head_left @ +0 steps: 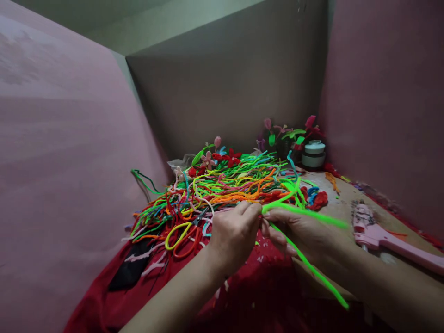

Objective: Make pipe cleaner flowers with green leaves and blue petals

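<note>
Bright green pipe cleaners (308, 263) meet at a point between my two hands, with long ends trailing right and down and a shorter bent part rising above. My left hand (236, 231) is closed, its thumb and fingers pinching the stems at that meeting point. Facing it, my right hand (294, 226) pinches the same stems from the other side, its fingertips curled under them. The exact join is partly hidden by my fingers. Behind my hands spreads a big pile of many-coloured pipe cleaners (239, 180). Scissors (183, 238) with yellow and red handles lie left of my left hand.
Fuzzy flowers (232, 158) sit on the pile's far side. A pale lidded jar (314, 153) stands at the back right. To the right lies a pink tool with a long handle (391, 240). A black flat object (133, 266) rests on the red cloth (97, 296). Pink walls flank both sides.
</note>
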Tool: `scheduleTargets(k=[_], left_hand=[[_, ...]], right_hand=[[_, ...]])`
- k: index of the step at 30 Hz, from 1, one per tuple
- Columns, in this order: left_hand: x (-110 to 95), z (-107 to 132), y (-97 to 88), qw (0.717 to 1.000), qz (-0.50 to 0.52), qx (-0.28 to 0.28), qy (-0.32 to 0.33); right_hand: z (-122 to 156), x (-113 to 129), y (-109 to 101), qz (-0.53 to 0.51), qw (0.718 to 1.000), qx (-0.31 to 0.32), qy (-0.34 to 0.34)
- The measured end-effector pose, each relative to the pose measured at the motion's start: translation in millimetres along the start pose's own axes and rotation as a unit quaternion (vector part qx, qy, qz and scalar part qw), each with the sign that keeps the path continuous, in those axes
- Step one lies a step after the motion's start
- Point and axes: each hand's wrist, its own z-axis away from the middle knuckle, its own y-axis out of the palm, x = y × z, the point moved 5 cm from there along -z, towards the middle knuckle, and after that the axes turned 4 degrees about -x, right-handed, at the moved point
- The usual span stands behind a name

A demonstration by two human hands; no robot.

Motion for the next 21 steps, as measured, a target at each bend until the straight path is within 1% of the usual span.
scheduleTargets(k=[2,3,5,9,12,13,15,17,18,19,20,21], left_hand=[[-5.1,2.3,-0.2,0.988,-0.113,0.0,0.104],[-6.3,3.4,0.5,0.979,-0.152,0.008,0.139],[-7.2,4.5,2.0,0.963,-0.198,0.032,0.18],[-7.5,5.0,3.8,0.951,-0.222,0.083,0.198],[-4.0,7.6,5.8,0.957,-0.188,0.121,0.185],[-1.3,8.4,5.9,0.963,-0.169,0.128,0.168],[6.2,8.2,3.5,0.982,-0.115,0.115,0.098],[15.8,6.8,-0.7,0.995,-0.026,0.09,-0.016],[20.4,6.3,-2.2,0.992,0.033,0.085,-0.082],[24.2,6.0,-2.6,0.98,0.098,0.09,-0.149],[26.7,6.2,-2.0,0.957,0.165,0.106,-0.213],[27.8,6.7,-0.7,0.926,0.227,0.132,-0.271]], right_hand=[[-1.9,0.3,-0.8,-0.032,0.999,0.013,0.001],[-3.0,0.2,-1.3,-0.046,0.999,0.019,-0.001],[-5.4,-0.7,-2.0,-0.063,0.998,0.029,-0.009],[-8.3,-0.8,-0.2,-0.051,0.996,0.049,-0.049],[-6.9,0.0,4.7,0.008,0.995,0.074,-0.063],[-5.8,0.0,6.3,0.026,0.995,0.077,-0.058],[-2.7,0.9,8.1,0.051,0.996,0.062,-0.044],[0.7,3.2,8.7,0.075,0.996,0.029,-0.042],[2.2,4.0,8.9,0.091,0.995,0.012,-0.042],[3.2,4.5,8.8,0.11,0.993,-0.003,-0.043],[3.8,4.7,8.6,0.132,0.99,-0.016,-0.046],[4.1,5.0,8.1,0.154,0.986,-0.028,-0.054]])
